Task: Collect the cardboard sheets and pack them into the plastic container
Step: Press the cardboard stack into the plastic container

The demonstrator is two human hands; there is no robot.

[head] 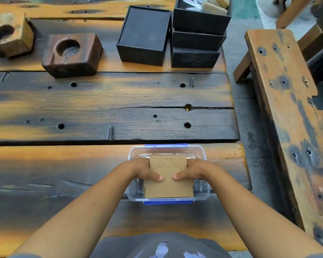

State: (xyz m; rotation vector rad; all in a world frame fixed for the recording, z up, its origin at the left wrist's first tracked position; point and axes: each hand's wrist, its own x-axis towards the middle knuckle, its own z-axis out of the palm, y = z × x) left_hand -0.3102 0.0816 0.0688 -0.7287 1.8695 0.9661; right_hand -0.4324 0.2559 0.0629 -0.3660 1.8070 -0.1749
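A clear plastic container (pixel 201 151) with blue clips on its far and near rims sits on the wooden table near the front edge. A stack of brown cardboard sheets (pixel 168 187) rests in it, the top sheet showing a die-cut outline. My left hand (pixel 145 169) grips the stack's left side, thumb pressed on top. My right hand (pixel 192 169) grips the right side the same way. The stack's near edge stands above the container's near rim.
Black open boxes (pixel 144 36) and a stack of black boxes (pixel 198 40) holding more cardboard pieces stand at the back right. Two wooden blocks with round hollows (pixel 71 53) sit at the back left. A wooden bench (pixel 287 108) runs along the right.
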